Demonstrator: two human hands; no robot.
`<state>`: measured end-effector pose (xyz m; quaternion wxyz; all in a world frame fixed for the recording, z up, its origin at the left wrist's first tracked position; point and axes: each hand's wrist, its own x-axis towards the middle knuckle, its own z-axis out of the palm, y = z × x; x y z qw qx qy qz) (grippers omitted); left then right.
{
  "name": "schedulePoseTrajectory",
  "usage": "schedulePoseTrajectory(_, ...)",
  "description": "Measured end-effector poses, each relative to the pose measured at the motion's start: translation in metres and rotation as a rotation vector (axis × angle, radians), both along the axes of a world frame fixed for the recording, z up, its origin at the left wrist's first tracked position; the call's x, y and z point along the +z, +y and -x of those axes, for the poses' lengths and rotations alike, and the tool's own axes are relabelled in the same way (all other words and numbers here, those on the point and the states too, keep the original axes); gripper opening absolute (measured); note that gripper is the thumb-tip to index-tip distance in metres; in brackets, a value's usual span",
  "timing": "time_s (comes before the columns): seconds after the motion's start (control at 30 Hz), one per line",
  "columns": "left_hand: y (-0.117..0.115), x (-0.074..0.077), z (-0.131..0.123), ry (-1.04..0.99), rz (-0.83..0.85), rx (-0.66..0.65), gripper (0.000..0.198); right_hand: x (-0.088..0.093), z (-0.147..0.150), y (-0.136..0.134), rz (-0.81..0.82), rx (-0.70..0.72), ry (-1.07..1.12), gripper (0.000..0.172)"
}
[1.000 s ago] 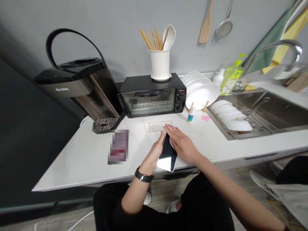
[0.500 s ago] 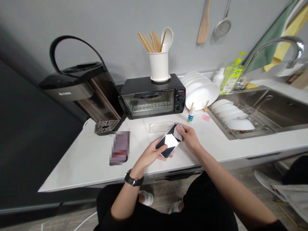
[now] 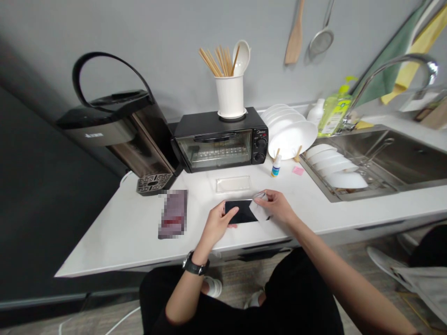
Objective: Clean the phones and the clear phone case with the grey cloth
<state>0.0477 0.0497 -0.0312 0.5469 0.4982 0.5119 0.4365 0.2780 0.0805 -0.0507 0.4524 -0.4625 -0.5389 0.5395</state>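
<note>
A phone with a dark screen (image 3: 240, 212) lies lengthwise across my hands above the counter's front part. My left hand (image 3: 217, 222) is closed on its left end, thumb over the screen. Between the fingers of my right hand (image 3: 277, 204) is a pale grey cloth (image 3: 259, 210), which covers the phone's right end. Behind the phone, a clear case (image 3: 233, 184) lies flat on the white counter. A small white and blue bottle (image 3: 276, 166) stands to the back right, beside a pink piece (image 3: 298, 170).
A toaster oven (image 3: 220, 144) bears a white utensil holder (image 3: 230, 97). At the left stand a dark dispenser (image 3: 122, 135) and, before it, a blurred-out purple item (image 3: 174, 211). Racked plates (image 3: 293, 138) and a sink (image 3: 412, 160) are at the right.
The phone has turned from a slant to nearly level, and its bright reflection is gone. My right hand and the cloth have moved down slightly. The clear case is now fully uncovered.
</note>
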Motion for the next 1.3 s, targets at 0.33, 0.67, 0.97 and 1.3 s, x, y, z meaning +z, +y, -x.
schedulePoseTrajectory(0.33,0.019,0.024,-0.009,0.140,-0.136,-0.001,0.053,0.019,0.022,-0.006,0.097,0.340,0.138,0.044)
schedulePoseTrajectory(0.67,-0.008,-0.003,-0.021,0.119,-0.307,-0.055,0.049,0.015,0.060,-0.017,0.056,-0.058,0.441,0.049)
schedulePoseTrajectory(0.97,-0.007,0.010,-0.012,0.234,-0.330,-0.074,0.059,0.016,0.055,-0.005,0.085,0.061,0.427,0.049)
schedulePoseTrajectory(1.3,-0.013,0.014,0.013,0.448,-0.194,-0.293,0.081,0.017,0.032,-0.006,0.184,0.193,0.323,0.048)
